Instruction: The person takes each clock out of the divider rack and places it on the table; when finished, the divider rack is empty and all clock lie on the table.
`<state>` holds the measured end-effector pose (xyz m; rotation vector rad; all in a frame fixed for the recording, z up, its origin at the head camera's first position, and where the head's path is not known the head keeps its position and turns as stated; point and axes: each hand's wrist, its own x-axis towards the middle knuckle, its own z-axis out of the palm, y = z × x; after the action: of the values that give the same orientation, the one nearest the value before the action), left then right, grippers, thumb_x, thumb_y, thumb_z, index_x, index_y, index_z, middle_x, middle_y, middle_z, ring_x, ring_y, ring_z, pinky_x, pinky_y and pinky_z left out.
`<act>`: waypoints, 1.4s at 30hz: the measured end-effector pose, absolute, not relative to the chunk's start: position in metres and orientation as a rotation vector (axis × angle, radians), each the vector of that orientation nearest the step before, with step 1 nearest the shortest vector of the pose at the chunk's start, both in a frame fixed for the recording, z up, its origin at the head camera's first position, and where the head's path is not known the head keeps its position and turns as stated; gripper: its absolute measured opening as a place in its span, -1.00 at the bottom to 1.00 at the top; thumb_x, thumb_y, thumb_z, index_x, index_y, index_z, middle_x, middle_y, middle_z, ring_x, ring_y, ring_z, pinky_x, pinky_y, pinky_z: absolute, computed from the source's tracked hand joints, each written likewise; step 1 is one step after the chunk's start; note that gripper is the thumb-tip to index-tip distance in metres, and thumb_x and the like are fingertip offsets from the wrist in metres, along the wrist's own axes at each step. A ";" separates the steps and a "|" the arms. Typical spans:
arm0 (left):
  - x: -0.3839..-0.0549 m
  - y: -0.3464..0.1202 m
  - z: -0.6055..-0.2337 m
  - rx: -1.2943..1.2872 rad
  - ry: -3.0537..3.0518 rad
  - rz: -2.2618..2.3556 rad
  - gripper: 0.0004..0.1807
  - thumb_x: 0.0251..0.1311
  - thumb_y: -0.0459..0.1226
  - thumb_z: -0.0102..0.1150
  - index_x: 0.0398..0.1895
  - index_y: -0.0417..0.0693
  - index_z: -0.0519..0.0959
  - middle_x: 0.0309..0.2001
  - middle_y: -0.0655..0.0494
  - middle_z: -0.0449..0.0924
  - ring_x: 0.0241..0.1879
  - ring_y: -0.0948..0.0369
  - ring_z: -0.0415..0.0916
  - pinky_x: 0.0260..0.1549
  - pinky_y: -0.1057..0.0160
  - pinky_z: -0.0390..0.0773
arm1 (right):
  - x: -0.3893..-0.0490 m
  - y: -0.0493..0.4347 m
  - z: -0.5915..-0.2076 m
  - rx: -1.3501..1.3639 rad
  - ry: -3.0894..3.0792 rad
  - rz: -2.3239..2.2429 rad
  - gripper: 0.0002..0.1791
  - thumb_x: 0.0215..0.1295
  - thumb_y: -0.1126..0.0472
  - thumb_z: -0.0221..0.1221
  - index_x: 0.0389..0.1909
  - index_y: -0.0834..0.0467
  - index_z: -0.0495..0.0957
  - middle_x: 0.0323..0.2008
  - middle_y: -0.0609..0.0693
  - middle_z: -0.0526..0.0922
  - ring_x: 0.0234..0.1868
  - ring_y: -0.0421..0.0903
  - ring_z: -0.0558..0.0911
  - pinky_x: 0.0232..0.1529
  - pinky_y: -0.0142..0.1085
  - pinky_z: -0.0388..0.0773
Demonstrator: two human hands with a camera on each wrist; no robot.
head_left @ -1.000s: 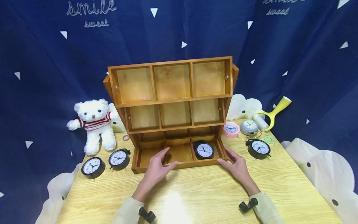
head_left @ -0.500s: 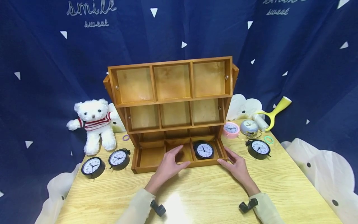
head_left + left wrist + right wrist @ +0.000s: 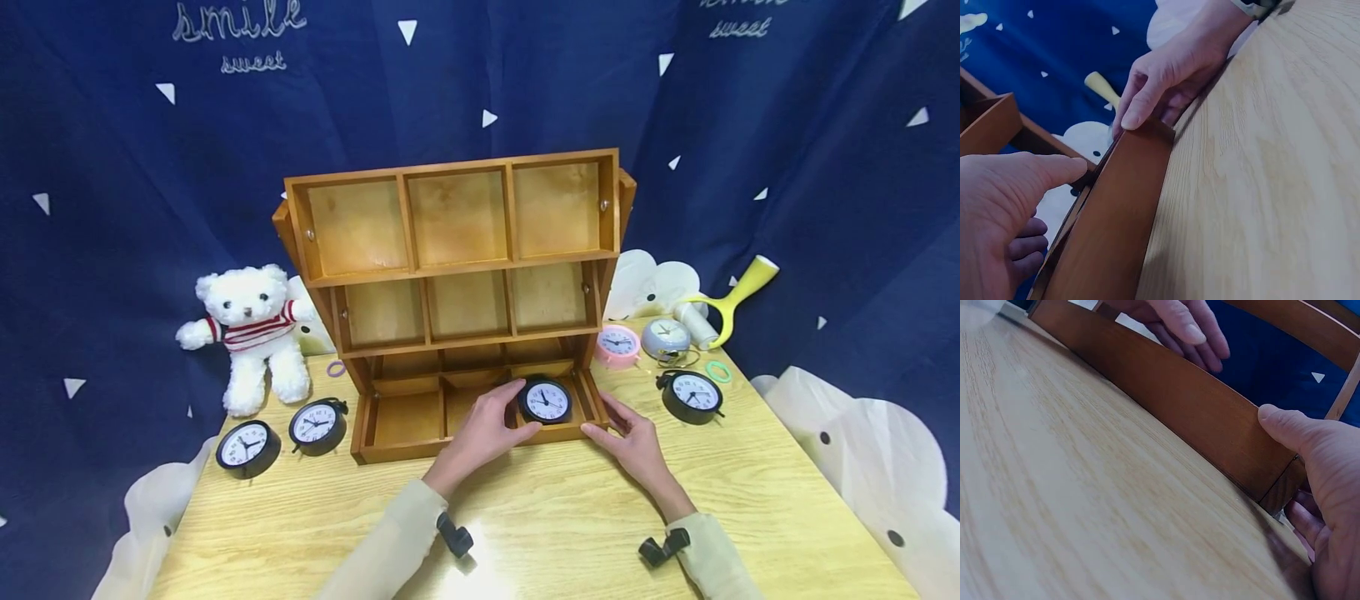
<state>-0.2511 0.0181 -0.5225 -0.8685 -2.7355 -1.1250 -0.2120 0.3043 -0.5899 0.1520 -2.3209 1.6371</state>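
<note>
A wooden tiered shelf [image 3: 405, 452] stands on the table, its trays divided into compartments. In the right compartment of its lowest tray lies a black alarm clock [image 3: 545, 402], face up. My left hand [image 3: 483, 429] is over the tray's middle compartment, fingertips at the clock's left edge; whether they touch it I cannot tell. The left wrist view shows its thumb [image 3: 1063, 170] extended above the tray's front board, with the other fingers loosely bent. My right hand [image 3: 633, 442] grips the tray's front right corner. In the right wrist view its thumb [image 3: 1285, 422] rests on the front board.
Two black alarm clocks [image 3: 248, 448] and a white teddy bear [image 3: 258, 342] are on the left. To the right are another black clock [image 3: 690, 397], a pink clock [image 3: 618, 347], a grey clock [image 3: 666, 337], a yellow forked object [image 3: 731, 304] and a green ring [image 3: 717, 371].
My left hand has moved right along the lowest tray, from its left divider to the clock's edge. The right hand stays at the corner, and the clock has not moved.
</note>
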 end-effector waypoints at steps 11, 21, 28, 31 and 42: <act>-0.260 0.046 -0.520 -0.894 -2.822 -1.007 -0.18 0.25 0.02 0.48 0.48 -0.16 0.44 0.42 -0.05 0.51 0.33 0.04 0.52 0.26 0.05 0.60 | -0.211 0.302 -0.588 0.158 -2.335 1.608 -0.25 0.23 0.28 0.49 0.42 0.33 0.46 0.38 0.32 0.49 0.33 0.23 0.52 0.16 -0.64 0.46; -0.265 0.066 -0.512 -0.801 -2.867 -0.797 -0.15 0.12 0.10 0.56 0.37 -0.19 0.54 0.23 -0.05 0.66 0.08 0.07 0.67 0.01 0.11 0.71 | -0.208 0.299 -0.580 0.161 -2.351 1.608 -0.27 0.23 0.38 0.46 0.39 0.46 0.42 0.37 0.41 0.45 0.35 0.32 0.47 0.17 -0.59 0.47; -0.269 0.076 -0.507 -0.738 -2.916 -0.593 -0.15 0.01 0.20 0.58 0.23 -0.19 0.63 -0.05 -0.02 0.74 -0.22 0.12 0.69 -0.27 0.20 0.70 | -0.212 0.303 -0.588 0.147 -2.349 1.597 -0.27 0.23 0.28 0.50 0.41 0.32 0.47 0.37 0.29 0.51 0.34 0.14 0.52 0.15 -0.64 0.47; -0.269 0.079 -0.504 -0.709 -2.923 -0.552 -0.23 -0.04 0.23 0.59 0.02 -0.18 0.69 -0.21 0.02 0.71 -0.34 0.15 0.64 -0.37 0.23 0.65 | -0.213 0.305 -0.589 0.161 -2.343 1.605 -0.26 0.24 0.24 0.50 0.42 0.30 0.47 0.38 0.27 0.51 0.34 0.07 0.52 0.16 -0.62 0.48; -0.269 0.084 -0.500 -0.635 -2.991 -0.505 -0.25 -0.16 0.31 0.60 -0.24 -0.18 0.70 -0.33 0.06 0.62 -0.36 0.15 0.61 -0.33 0.21 0.64 | -0.212 0.305 -0.590 0.163 -2.351 1.599 -0.25 0.25 0.23 0.49 0.42 0.31 0.46 0.39 0.29 0.49 0.35 0.10 0.51 0.17 -0.62 0.47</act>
<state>-0.2689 0.0838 -0.4997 -0.6347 -2.9911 -0.5053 -0.2122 0.3050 -0.5899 0.1635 -2.3506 1.5987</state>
